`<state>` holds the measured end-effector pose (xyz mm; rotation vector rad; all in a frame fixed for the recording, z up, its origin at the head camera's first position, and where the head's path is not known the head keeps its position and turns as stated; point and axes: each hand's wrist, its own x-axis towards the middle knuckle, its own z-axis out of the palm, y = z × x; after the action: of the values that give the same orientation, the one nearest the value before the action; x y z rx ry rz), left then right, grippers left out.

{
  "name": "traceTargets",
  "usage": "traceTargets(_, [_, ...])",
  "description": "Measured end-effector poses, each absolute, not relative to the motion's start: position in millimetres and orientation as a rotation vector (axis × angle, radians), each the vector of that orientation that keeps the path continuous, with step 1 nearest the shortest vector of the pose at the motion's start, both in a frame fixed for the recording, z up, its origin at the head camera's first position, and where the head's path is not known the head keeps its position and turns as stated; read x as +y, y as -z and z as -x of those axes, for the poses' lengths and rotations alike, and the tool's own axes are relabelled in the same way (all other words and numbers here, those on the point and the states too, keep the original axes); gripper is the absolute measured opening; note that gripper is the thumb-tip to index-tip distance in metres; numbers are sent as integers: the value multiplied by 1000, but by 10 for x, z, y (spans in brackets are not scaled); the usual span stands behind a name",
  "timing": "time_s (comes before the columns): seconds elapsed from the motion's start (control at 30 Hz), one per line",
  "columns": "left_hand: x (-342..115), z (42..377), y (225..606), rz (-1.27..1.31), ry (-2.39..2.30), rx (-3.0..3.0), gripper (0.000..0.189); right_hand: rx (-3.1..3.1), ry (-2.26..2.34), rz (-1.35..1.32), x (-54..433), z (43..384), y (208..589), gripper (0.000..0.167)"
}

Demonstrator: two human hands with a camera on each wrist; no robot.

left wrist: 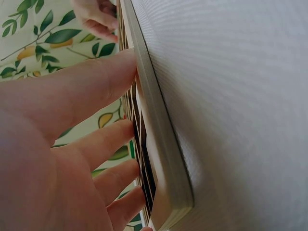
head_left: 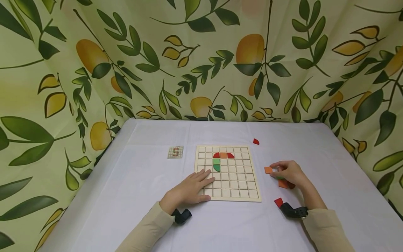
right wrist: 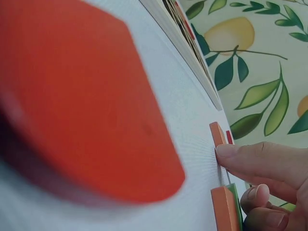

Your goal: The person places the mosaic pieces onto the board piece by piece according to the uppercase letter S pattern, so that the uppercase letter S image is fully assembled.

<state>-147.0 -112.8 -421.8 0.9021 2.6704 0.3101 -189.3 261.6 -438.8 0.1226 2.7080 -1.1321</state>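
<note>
My left hand (head_left: 192,189) rests with spread fingers on the lower left of a wooden grid board (head_left: 233,196). In the left wrist view its thumb (left wrist: 96,82) touches the board's edge. Set in the grid are two red quarter-round tiles with an orange square between them, a light green square (head_left: 216,161) and a green quarter-round (head_left: 217,168). To the right of the board, my right hand (head_left: 289,171) pinches an orange square tile (head_left: 268,170) by its side, with thumb and forefinger. Under that hand lie more orange and green tiles (head_left: 282,184), partly hidden.
A small pattern card (head_left: 175,152) with an S shape lies left of the board. One red quarter-round tile (head_left: 256,141) sits beyond the board's upper right. Another red tile (head_left: 278,202) lies nearer, beside the right wrist camera (head_left: 292,211). A leaf-print cloth (head_left: 201,70) hangs behind the table.
</note>
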Motion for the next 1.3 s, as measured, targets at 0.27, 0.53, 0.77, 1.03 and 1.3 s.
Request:
traceTargets(0.27, [-1134,1468,4216,-915,-309,2671,64,2730,1087,-120,2603,1881,4368,39])
traceTargets(0.53, [-1146,1471,4236,-910,-298,2664,64,2757,1064,-95,2597,1876,4369,38])
traceTargets(0.77, [-1142,1460,4221,-894,-282,2666,64,2747,1058,-113,2560,1869,4342,38])
traceTargets(1.03, [-1129,1476,4219,-893,-310,2662,64,2748,1105,-57,2501,1835,4330,39])
traceTargets(1.3, [-1133,1477,4225,-878,-302,2658,64,2714,1137,-84,2376,1848,4341,41])
